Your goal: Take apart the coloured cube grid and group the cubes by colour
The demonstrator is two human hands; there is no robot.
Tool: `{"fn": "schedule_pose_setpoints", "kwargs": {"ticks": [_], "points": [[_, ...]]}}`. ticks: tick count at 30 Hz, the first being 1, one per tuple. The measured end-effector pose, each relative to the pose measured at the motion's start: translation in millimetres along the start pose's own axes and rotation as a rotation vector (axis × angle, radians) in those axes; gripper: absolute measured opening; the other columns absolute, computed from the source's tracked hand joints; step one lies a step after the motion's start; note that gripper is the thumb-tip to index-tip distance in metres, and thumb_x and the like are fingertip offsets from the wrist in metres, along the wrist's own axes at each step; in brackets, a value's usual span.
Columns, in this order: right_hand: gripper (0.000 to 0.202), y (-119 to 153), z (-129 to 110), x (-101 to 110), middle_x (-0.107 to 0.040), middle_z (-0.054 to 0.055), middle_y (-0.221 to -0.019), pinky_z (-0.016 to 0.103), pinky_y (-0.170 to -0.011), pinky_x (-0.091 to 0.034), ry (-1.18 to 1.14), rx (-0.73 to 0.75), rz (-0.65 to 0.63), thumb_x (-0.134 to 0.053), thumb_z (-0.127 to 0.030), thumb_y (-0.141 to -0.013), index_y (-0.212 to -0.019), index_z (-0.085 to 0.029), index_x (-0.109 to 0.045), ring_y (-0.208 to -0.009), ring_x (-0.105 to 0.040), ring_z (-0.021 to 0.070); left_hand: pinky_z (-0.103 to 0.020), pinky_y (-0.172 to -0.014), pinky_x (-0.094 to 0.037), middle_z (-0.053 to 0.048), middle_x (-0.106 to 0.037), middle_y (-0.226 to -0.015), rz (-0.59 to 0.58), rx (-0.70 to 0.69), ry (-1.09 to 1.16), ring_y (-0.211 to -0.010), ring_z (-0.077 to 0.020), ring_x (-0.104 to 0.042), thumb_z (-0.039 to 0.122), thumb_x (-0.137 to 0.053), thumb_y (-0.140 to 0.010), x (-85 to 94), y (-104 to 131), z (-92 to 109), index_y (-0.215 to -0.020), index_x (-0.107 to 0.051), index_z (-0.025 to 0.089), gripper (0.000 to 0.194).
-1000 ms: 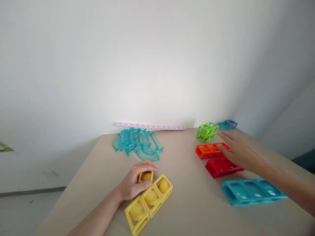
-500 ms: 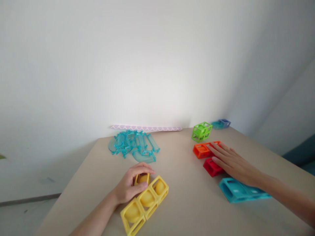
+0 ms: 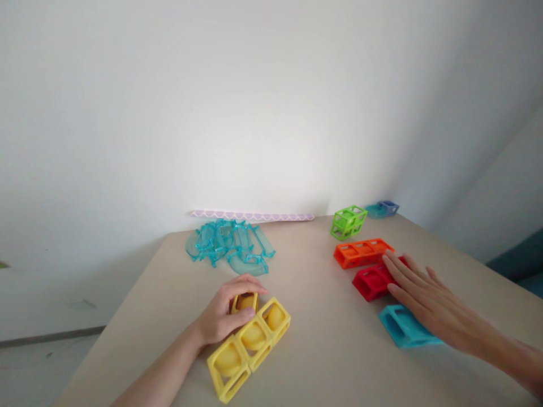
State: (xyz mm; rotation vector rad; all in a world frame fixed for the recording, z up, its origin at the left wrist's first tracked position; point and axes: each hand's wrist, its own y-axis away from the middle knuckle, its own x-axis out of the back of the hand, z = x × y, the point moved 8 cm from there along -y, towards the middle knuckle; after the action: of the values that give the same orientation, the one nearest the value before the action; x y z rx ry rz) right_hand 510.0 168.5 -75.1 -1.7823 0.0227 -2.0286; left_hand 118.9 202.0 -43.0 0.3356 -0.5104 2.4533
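Note:
My left hand [image 3: 231,305] is wrapped round a single yellow cube [image 3: 245,302] with a ball inside. Touching or just beside it, a row of three joined yellow cubes [image 3: 253,338] lies slantwise on the table. On the right, my right hand [image 3: 428,297] is spread flat with fingers apart, over the red block row [image 3: 373,281] and covering its right part. An orange block row [image 3: 360,252] lies just behind the red one. A light-blue block row [image 3: 405,327] sits in front, its right end hidden under my right hand and wrist.
Clear teal track pieces [image 3: 231,243] lie piled at the back left of the table [image 3: 314,362]. A patterned strip [image 3: 254,216] runs along the wall. Green blocks [image 3: 348,222] stand at the back right, with a purple-blue block [image 3: 388,208] beyond.
My right hand has moved right and toward me, off the orange row, uncovering more of it and of the red row. My left hand keeps its hold on the yellow cube.

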Motion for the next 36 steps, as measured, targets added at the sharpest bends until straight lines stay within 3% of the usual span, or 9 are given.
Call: {"fn": "schedule_pose_setpoints", "kwargs": {"ticks": [2,8,11,15,21,25,29,32,36], "points": [[0.059,4.0,-5.4,-0.6,-0.025,0.01,-0.154,0.066,-0.105,-0.03,0.051,0.029,0.044,-0.024,-0.034,-0.098,-0.153,-0.02,-0.007,-0.141,-0.018,0.0362,-0.036,-0.09,-0.04,-0.011,-0.058,-0.11,-0.001,0.004,0.005,-0.1,-0.0255,-0.055,0.034,-0.062,-0.081,-0.7,0.2,-0.4,-0.109,-0.068,0.017,0.034],[0.044,2.4,-29.8,9.1,-0.034,0.02,-0.149,0.072,-0.093,-0.037,0.225,0.153,0.16,-0.029,-0.023,-0.096,-0.133,-0.015,-0.052,-0.137,-0.023,0.0462,-0.035,-0.091,-0.04,-0.011,-0.058,-0.112,0.004,0.019,0.003,-0.103,-0.0262,-0.055,0.035,-0.061,-0.081,-0.5,0.4,0.1,-0.11,-0.068,0.018,0.034],[0.041,3.0,-33.2,10.8,-0.034,0.021,-0.149,0.073,-0.09,-0.038,0.243,0.184,0.169,-0.03,-0.02,-0.095,-0.125,-0.015,-0.058,-0.137,-0.023,0.0468,-0.036,-0.091,-0.04,-0.012,-0.058,-0.112,0.002,0.021,0.003,-0.103,-0.0265,-0.055,0.036,-0.061,-0.082,-0.1,0.1,0.8,-0.11,-0.068,0.018,0.034],[0.043,6.4,-28.3,6.8,-0.025,0.017,-0.154,0.075,-0.093,-0.033,0.189,0.17,0.16,-0.031,-0.02,-0.095,-0.134,-0.021,-0.049,-0.14,-0.014,0.045,-0.037,-0.091,-0.041,-0.012,-0.058,-0.112,-0.005,0.021,0.007,-0.102,-0.0266,-0.056,0.036,-0.061,-0.082,-0.5,0.4,1.1,-0.11,-0.068,0.017,0.034],[0.059,-3.5,-19.5,11.9,-0.021,0.009,-0.156,0.071,-0.105,-0.021,-0.022,-0.047,0.03,-0.025,-0.033,-0.099,-0.153,-0.025,-0.003,-0.142,-0.008,0.0364,-0.038,-0.093,-0.041,-0.012,-0.058,-0.113,-0.007,0.015,-0.001,-0.104,-0.0274,-0.055,0.036,-0.061,-0.082,0.2,0.9,1.2,-0.109,-0.068,0.017,0.034],[0.056,-42.2,-8.6,36.3,-0.019,0.008,-0.157,0.061,-0.112,-0.021,-0.156,-0.119,-0.032,-0.028,-0.041,-0.099,-0.151,-0.024,-0.02,-0.143,-0.01,0.0344,-0.038,-0.092,-0.041,-0.012,-0.058,-0.112,-0.007,0.012,-0.001,-0.103,-0.0275,-0.055,0.037,-0.061,-0.081,0.5,1.0,-0.2,-0.11,-0.068,0.017,0.035],[0.052,-108.8,25.1,57.3,-0.023,0.014,-0.155,0.048,-0.114,-0.024,-0.176,-0.12,0.092,-0.028,-0.036,-0.099,-0.144,-0.013,-0.039,-0.143,-0.018,0.0337,-0.038,-0.092,-0.04,-0.012,-0.058,-0.112,-0.014,0.001,-0.004,-0.102,-0.027,-0.055,0.037,-0.062,-0.081,0.2,0.7,-0.8,-0.11,-0.068,0.017,0.036],[0.052,-156.5,42.9,41.5,-0.024,0.011,-0.156,0.052,-0.112,-0.026,-0.162,-0.108,0.021,-0.036,-0.037,-0.097,-0.146,-0.017,-0.037,-0.141,-0.022,0.037,-0.038,-0.092,-0.04,-0.012,-0.057,-0.113,-0.022,0.004,-0.014,-0.103,-0.027,-0.054,0.037,-0.061,-0.082,0.0,0.8,-0.6,-0.111,-0.068,0.017,0.036],[0.05,-189.3,40.6,11.3,-0.038,0.015,-0.148,0.046,-0.105,-0.039,-0.168,-0.113,-0.094,-0.037,-0.037,-0.097,-0.143,-0.016,-0.042,-0.124,-0.051,0.0332,-0.038,-0.093,-0.04,-0.012,-0.057,-0.112,-0.018,0.015,-0.008,-0.103,-0.0272,-0.055,0.038,-0.061,-0.082,0.6,1.2,0.5,-0.11,-0.068,0.016,0.036]]}}
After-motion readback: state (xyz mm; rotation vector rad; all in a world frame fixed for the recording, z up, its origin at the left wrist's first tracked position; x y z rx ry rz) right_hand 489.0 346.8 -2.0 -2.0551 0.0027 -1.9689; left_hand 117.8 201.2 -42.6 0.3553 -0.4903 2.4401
